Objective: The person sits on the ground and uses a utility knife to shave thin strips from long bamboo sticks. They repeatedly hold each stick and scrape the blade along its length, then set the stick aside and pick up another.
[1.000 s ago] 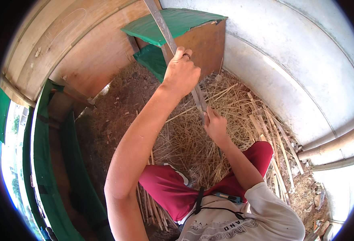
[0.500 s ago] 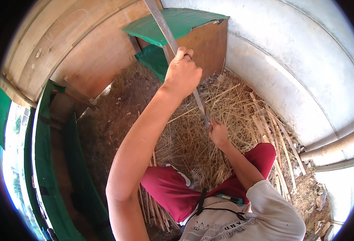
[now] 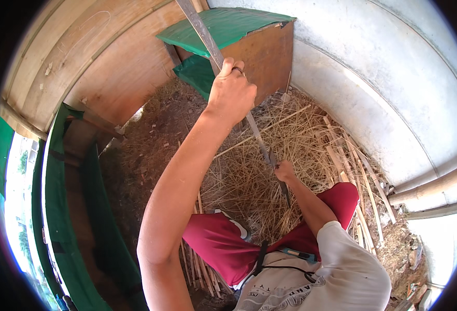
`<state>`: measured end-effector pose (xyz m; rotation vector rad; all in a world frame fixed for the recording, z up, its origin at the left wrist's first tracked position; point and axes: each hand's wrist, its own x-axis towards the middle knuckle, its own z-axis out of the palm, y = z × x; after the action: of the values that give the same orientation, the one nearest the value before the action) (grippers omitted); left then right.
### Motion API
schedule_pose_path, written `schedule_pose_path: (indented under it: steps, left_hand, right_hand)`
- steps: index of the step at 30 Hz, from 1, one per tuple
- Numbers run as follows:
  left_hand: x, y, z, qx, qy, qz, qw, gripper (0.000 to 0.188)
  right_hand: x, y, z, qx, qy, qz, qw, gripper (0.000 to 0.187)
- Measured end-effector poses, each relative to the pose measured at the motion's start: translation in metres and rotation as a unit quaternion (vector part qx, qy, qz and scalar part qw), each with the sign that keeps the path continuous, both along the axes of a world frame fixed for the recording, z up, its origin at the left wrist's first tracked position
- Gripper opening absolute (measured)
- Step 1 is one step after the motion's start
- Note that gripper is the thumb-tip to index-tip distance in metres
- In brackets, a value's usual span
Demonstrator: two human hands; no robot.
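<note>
My left hand is closed round a long, flat greyish wooden strip, held up on a slant. The strip runs from the top edge of the view down through the fist toward my right hand. That hand is closed, its fingers at the strip's lower part. A short dark blade-like piece shows just beyond those fingers, against the strip; its handle is hidden. Below the right hand a thin dark end points down at the straw.
Dry straw covers the ground before my bent legs in red trousers. Pale wooden strips lie at the right. A green-topped wooden box stands ahead, between a plywood wall and a whitish sheet wall.
My left hand has shifted slightly up and left with the strip. My right hand has turned a little; the blade-like piece and the dark end below it now show more plainly.
</note>
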<state>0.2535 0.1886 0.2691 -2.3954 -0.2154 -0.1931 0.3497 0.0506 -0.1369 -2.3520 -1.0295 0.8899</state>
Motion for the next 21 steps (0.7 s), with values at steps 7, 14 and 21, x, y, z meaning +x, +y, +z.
schedule_pose_path:
  steps: [7,14,21]
  left_hand:
    - [-0.010,0.009,-0.001,-0.018,0.001,0.015,1.000,0.007]
    - [-0.031,0.010,-0.003,0.000,-0.008,0.021,1.000,0.005]
    - [-0.040,0.017,-0.007,-0.019,-0.017,0.039,0.999,0.014]
  right_hand:
    - [-0.034,-0.029,0.002,0.227,-0.201,0.062,0.951,0.032]
    - [-0.026,-0.021,-0.018,-0.109,0.018,0.099,0.989,0.029]
    - [-0.037,-0.020,-0.031,-0.018,-0.106,0.094,0.990,0.039]
